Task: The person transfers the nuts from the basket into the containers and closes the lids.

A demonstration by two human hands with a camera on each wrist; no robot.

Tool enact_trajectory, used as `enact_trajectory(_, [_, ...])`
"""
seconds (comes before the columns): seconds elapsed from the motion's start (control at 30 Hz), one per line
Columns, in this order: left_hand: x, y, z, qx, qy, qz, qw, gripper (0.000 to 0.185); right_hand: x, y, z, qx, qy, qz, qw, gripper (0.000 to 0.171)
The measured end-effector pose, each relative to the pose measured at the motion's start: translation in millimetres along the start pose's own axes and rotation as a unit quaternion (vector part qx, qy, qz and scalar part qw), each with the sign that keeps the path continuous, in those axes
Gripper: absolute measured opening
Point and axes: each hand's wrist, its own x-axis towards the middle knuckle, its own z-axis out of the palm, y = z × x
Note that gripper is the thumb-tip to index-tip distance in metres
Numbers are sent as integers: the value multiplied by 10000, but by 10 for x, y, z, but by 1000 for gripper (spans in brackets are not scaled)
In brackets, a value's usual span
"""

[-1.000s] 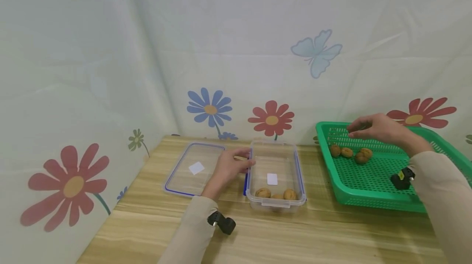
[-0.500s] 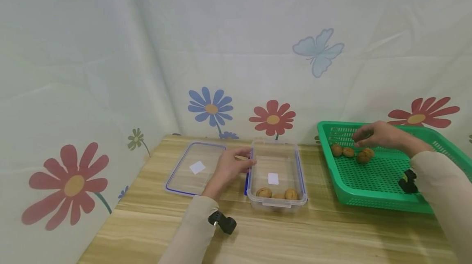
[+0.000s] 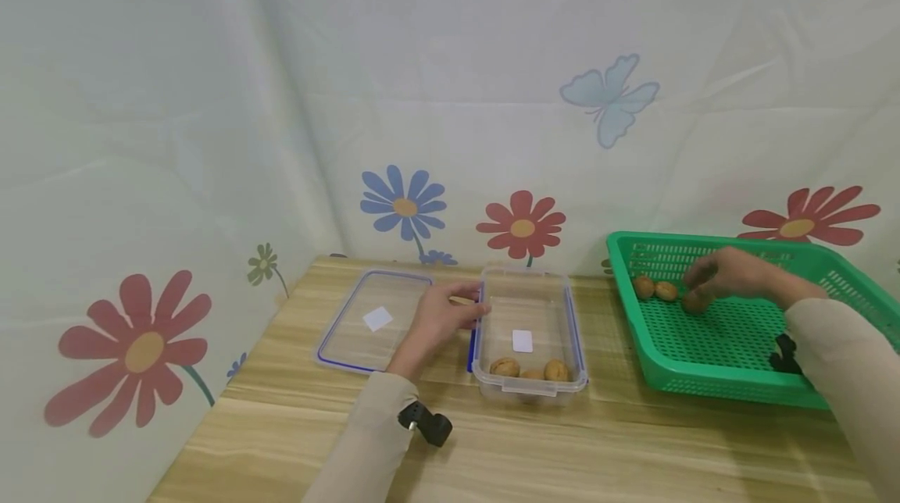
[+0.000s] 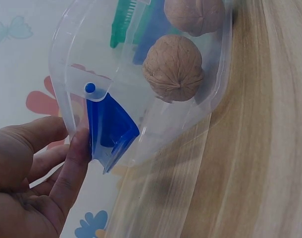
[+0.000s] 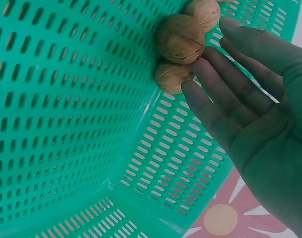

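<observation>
A clear box with blue latches holds three walnuts at its near end. My left hand rests against its left side. In the left wrist view its thumb touches the blue latch, and two walnuts show through the wall. My right hand reaches into the green basket over three walnuts. In the right wrist view my right hand is flat and its fingertips touch the walnuts in the basket's corner.
The box's clear lid with a blue rim lies flat on the wooden table, left of the box. A flowered cloth hangs behind and to the left. The green basket fills the table's right side.
My right hand has dropped from above the basket down onto the walnuts in its far left corner. The left hand has stayed against the box.
</observation>
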Motion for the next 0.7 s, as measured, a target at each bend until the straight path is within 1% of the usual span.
enact_trajectory(0.2, [-21,27,-3,42,5,-22,10000,45,-4,11,15,44,-142,88,9999,39])
enact_trajectory(0.37, [-30,47,-10,34,-2,-64,10000,45,-4,48,49,227,-334,127,9991,41])
enact_trajectory(0.5, [-40,74,-13,22,-32,-98,9999,45,-14,86,76,319,-509,172,9980,38])
enact_trajectory(0.7, [-45,90,-18,65,-20,-132,9999,45,-16,96,77,242,-499,128,9984,36])
